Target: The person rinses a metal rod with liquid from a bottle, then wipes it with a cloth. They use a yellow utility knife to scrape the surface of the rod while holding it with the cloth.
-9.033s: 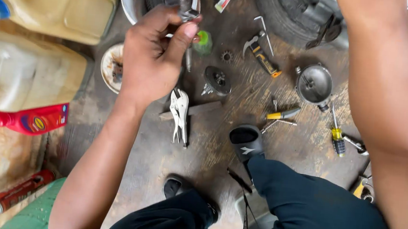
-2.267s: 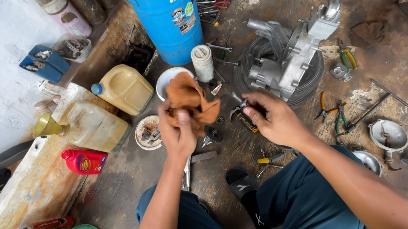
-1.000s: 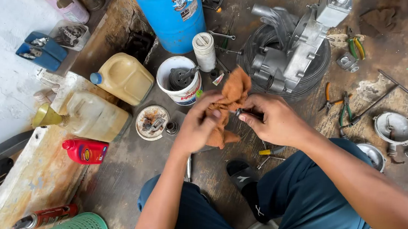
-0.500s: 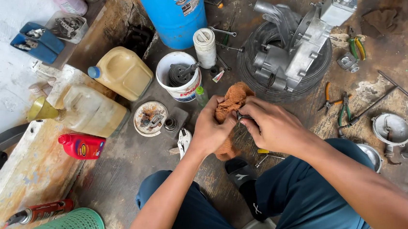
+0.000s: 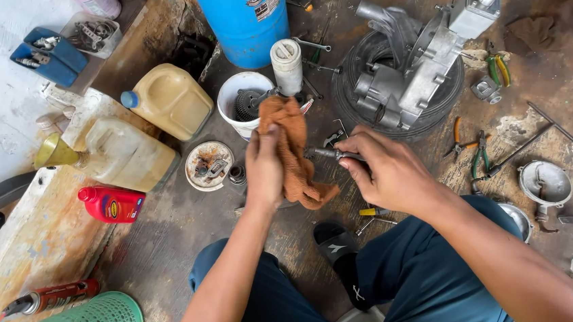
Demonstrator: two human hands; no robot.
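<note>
While I watched from the head camera, my left hand (image 5: 263,169) had its fingers clamped on a crumpled orange-brown cloth rag (image 5: 294,151), hanging just left of a short grey metal shaft (image 5: 328,154). That shaft lay roughly level, long axis left to right, its right end pinched in my right hand (image 5: 384,172), above the stained floor (image 5: 178,241).

— What are we wearing down here?

— Dark teal-blue trousers (image 5: 426,288), loose and creased over both our legs. Our arms are bare to the edge of view, no sleeves, watch or gloves on our left hand (image 5: 264,169) or right hand (image 5: 384,172).

— And on our feet?

— A black slide sandal (image 5: 336,236) with a small white mark on its strap.
</note>
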